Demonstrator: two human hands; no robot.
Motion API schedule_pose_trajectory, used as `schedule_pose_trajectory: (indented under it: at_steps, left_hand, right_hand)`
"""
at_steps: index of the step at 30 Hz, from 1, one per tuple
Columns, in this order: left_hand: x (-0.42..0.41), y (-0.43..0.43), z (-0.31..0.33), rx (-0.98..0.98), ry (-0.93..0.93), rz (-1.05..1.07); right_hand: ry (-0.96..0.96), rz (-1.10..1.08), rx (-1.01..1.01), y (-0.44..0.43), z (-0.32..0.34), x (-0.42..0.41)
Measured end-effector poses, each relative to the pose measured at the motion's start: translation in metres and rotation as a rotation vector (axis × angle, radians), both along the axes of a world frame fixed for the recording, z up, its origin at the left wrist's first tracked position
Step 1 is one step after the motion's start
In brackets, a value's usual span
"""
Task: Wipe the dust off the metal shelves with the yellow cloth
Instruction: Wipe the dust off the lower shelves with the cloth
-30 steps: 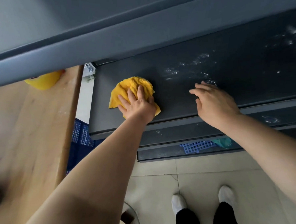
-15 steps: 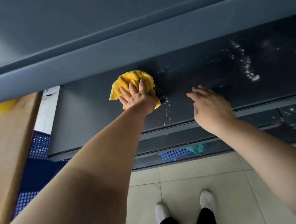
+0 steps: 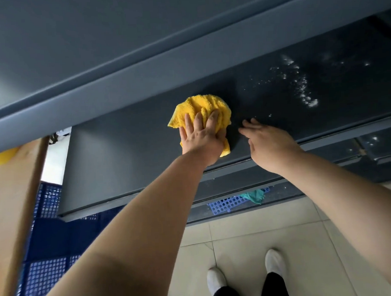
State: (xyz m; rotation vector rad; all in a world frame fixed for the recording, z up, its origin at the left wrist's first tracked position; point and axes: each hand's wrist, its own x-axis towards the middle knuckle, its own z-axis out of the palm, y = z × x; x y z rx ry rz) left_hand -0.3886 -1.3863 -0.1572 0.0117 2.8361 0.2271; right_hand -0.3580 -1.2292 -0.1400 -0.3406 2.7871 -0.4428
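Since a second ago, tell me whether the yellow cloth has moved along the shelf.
Yes. The yellow cloth, under the left hand, has slid right along the metal shelf, away from its left end.

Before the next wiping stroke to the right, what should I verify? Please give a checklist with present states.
1. Yellow terry cloth under left hand: ok, fingers press it onto the dark grey metal shelf.
2. Path rightward free: not ok, right hand rests on the shelf beside the cloth.
3. White dust patch located: ok, further right, unwiped.
4. Lower metal shelf clean: not ok, white specks.
5. Cloth underside clean: cannot tell, hidden.
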Motion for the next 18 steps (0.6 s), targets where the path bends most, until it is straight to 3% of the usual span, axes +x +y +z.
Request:
schedule_pose_trajectory:
  at_steps: [10, 18]
  left_hand:
    - [0.052, -0.039, 0.012, -0.034, -0.032, -0.180]
    - [0.070, -0.088, 0.023, -0.081, 0.008, -0.197]
  right_hand:
    - [-0.030, -0.095, 0.135, -0.031, 0.015, 0.022]
    - [-0.012, -0.089, 0.118, -0.077, 0.021, 0.044]
